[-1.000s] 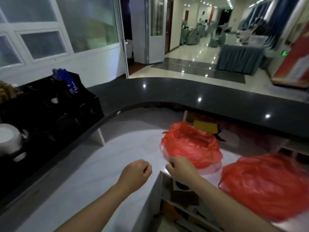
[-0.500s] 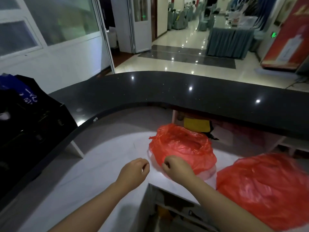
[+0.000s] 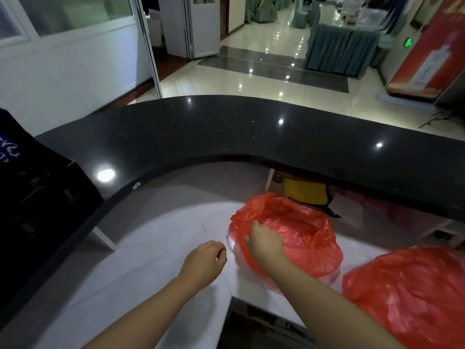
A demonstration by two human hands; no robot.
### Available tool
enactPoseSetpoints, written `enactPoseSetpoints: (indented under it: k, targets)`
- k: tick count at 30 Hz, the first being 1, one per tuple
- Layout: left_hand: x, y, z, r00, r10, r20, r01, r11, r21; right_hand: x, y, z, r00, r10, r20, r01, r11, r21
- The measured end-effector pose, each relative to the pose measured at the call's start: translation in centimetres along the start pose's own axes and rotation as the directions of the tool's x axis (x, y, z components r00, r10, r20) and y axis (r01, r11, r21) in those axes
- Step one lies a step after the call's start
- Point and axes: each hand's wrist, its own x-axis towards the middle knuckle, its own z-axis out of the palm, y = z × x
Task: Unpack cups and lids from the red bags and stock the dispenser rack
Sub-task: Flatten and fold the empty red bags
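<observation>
The right hand (image 3: 264,241) is laid on the nearer red bag (image 3: 297,238), seemingly pinching its rim; the left hand (image 3: 205,260) is loosely curled, holding nothing. The mouth should be spread with both.

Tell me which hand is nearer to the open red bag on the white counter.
Right. The right hand rests on the open red bag's near-left side; the left hand hangs loosely curled over the white counter, left of it, apart.
</observation>
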Motion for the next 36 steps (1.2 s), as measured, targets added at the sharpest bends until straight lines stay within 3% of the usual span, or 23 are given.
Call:
enactPoseSetpoints:
  k: [5,8,12,15,18,20,23,28,32,36]
  targets:
    - [0.7,-0.4,1.5,0.995,-0.08,0.06,0.084,0.995,-0.057,-0.3,1.6,0.5,0.992,-0.064,-0.108,0.082,0.982,0.168]
    - [1.3,-0.4,2.6,0.976,-0.209,0.063,0.218,0.948,-0.231,-2.0,3.5,0.2,0.965,-0.136,-0.226,0.196,0.943,0.27]
    - [2.7,-0.4,3.6,0.888,-0.45,0.095,0.443,0.782,-0.438,-4.0,6.7,0.0,0.933,-0.167,-0.32,0.271,0.909,0.315]
    - [4.1,-0.4,4.6,0.793,-0.561,0.237,0.59,0.61,-0.529,-4.8,8.6,-0.4,0.931,-0.16,-0.328,0.269,0.909,0.32]
    - [4.7,0.3,5.9,0.709,-0.553,0.438,0.665,0.316,-0.677,-5.6,10.0,-0.6,0.93,-0.151,-0.336,0.269,0.901,0.341]
    - [4.7,0.6,6.6,0.683,-0.496,0.536,0.701,0.241,-0.671,-5.9,10.8,-0.8,0.931,-0.145,-0.334,0.269,0.892,0.364]
    - [4.6,1.2,8.0,0.659,-0.471,0.586,0.729,0.206,-0.653,-6.4,11.9,-0.7,0.947,-0.139,-0.289,0.244,0.896,0.37]
    - [4.9,2.1,8.7,0.671,-0.543,0.504,0.681,0.184,-0.709,-6.6,13.0,-0.4,0.963,-0.131,-0.236,0.216,0.899,0.382]
    - [4.7,1.0,6.6,0.721,-0.621,0.307,0.569,0.277,-0.774,-6.1,13.0,0.1,0.986,-0.068,-0.152,0.132,0.876,0.464]
    - [3.0,-1.2,3.3,0.725,-0.687,0.055,0.418,0.375,-0.827,-4.9,11.6,0.7,0.99,-0.078,-0.117,0.131,0.825,0.55]
